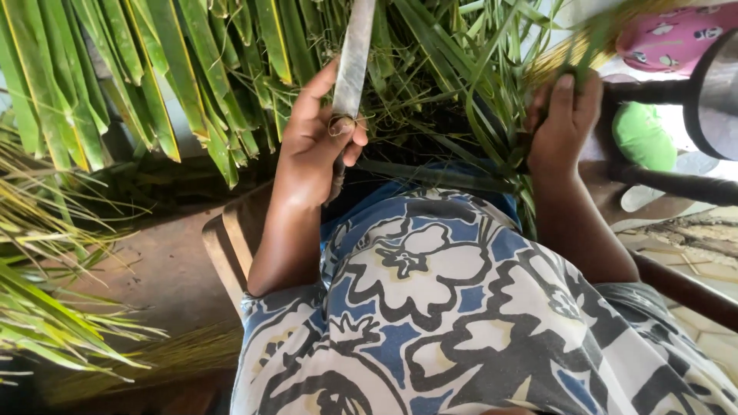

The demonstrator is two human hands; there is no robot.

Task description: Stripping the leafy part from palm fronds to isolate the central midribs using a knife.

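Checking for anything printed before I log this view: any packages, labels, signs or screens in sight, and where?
None: no package, label, sign or screen shows.
Nearest to print: pink patterned cloth, top right corner, with small dark-and-white figures.
Blue, white and black flower-print garment, centre bottom, on the person's lap.
Left hand holds a long grey knife blade; right hand grips green palm leaves.

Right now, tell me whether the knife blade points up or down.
Up. The left hand grips the handle low, and the knife blade rises past the palm leaves.
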